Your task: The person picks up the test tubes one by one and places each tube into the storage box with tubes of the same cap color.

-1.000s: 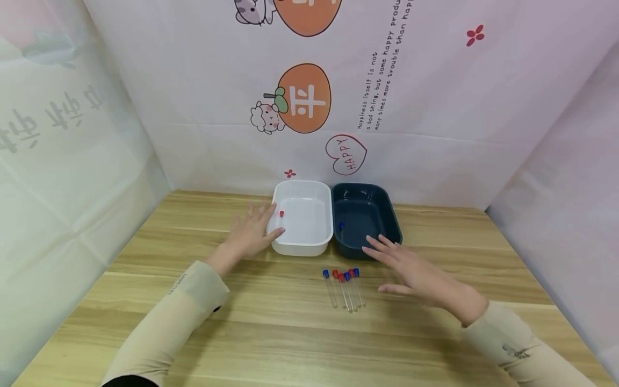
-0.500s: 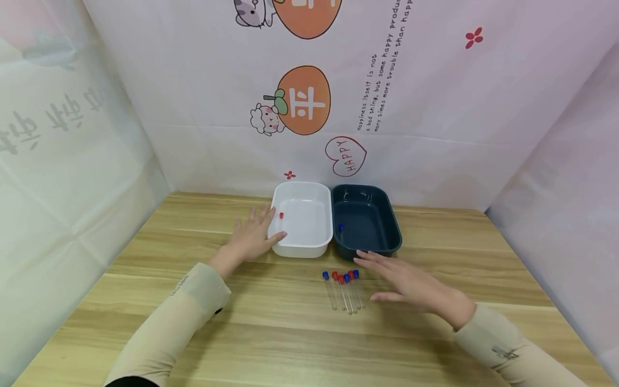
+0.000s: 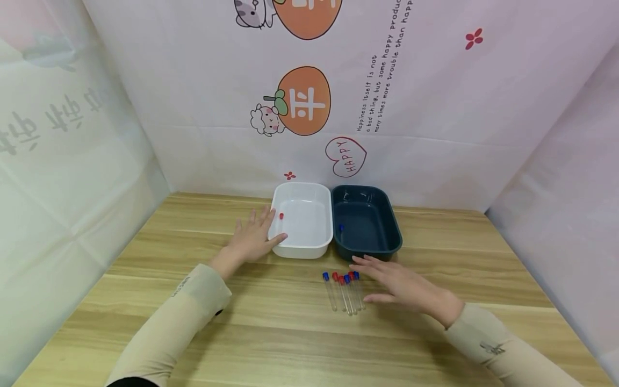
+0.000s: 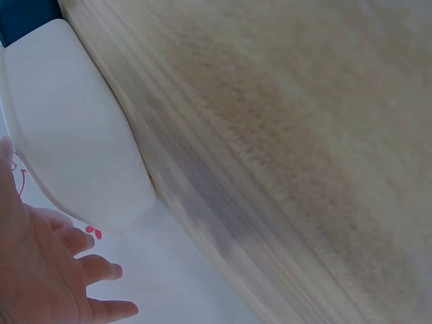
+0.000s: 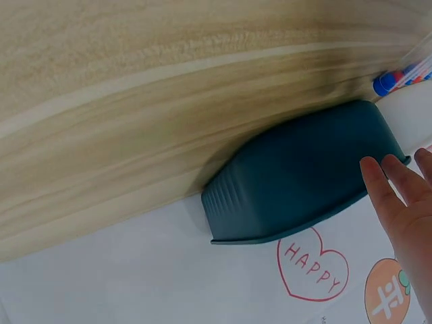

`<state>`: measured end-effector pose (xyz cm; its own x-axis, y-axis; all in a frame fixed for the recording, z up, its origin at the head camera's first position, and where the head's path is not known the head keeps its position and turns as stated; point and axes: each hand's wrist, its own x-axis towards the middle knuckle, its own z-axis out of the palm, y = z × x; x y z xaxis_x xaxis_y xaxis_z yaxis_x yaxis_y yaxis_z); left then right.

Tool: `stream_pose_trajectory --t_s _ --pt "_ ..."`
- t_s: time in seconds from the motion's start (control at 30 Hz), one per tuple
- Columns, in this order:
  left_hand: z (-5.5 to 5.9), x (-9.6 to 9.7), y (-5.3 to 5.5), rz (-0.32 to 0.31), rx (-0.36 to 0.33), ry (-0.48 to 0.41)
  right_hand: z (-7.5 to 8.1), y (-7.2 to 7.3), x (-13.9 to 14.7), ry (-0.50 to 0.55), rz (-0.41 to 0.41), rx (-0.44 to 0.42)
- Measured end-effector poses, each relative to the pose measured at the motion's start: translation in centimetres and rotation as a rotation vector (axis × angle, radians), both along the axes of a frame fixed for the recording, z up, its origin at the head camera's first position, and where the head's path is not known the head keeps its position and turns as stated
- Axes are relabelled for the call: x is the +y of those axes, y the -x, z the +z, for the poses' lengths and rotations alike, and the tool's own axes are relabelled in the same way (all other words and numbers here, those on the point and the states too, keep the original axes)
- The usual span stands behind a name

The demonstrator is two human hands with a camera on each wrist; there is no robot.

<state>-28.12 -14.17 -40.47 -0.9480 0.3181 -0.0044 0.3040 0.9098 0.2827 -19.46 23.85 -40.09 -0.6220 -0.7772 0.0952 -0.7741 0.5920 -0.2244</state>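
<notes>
My left hand (image 3: 251,238) has its fingers spread at the left rim of a white bin (image 3: 306,251), thumb by its front corner. Nothing is held in it. In the head view a small red cap (image 3: 281,216) lies inside that bin. My right hand (image 3: 403,284), empty with fingers extended, hovers just right of several clear test tubes (image 3: 349,301) lying on the table, topped with red caps (image 3: 342,280) and blue caps (image 3: 326,276). Its fingertips overlap the front of the dark teal bin (image 3: 394,236), where a small blue cap (image 3: 341,228) lies.
Both bins stand side by side at the back of the wood-grain table (image 3: 271,333). Behind them rises a printed white backdrop (image 3: 416,172), with cloth walls (image 3: 72,177) on the left and right.
My right hand has moved left and slightly down, from the teal bin's front corner toward the test tubes. The left hand has barely moved.
</notes>
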Motion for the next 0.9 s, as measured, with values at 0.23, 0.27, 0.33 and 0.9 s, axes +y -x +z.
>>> stream_pose_trajectory --t_s 0.23,0.27,0.33,0.9 --pt "-0.3 0.0 0.2 -0.005 0.008 0.006 -0.6 0.2 -0.1 -0.013 -0.025 -0.012" --pt "-0.3 0.0 0.1 -0.006 0.01 0.007 -0.6 0.2 -0.1 -0.014 -0.027 -0.009" --pt "-0.3 0.0 0.1 -0.005 0.011 0.014 -0.8 0.3 -0.1 -0.022 -0.028 0.002" --pt "-0.3 0.2 0.0 -0.01 0.004 0.019 -1.3 0.5 0.1 -0.056 -0.062 -0.002"
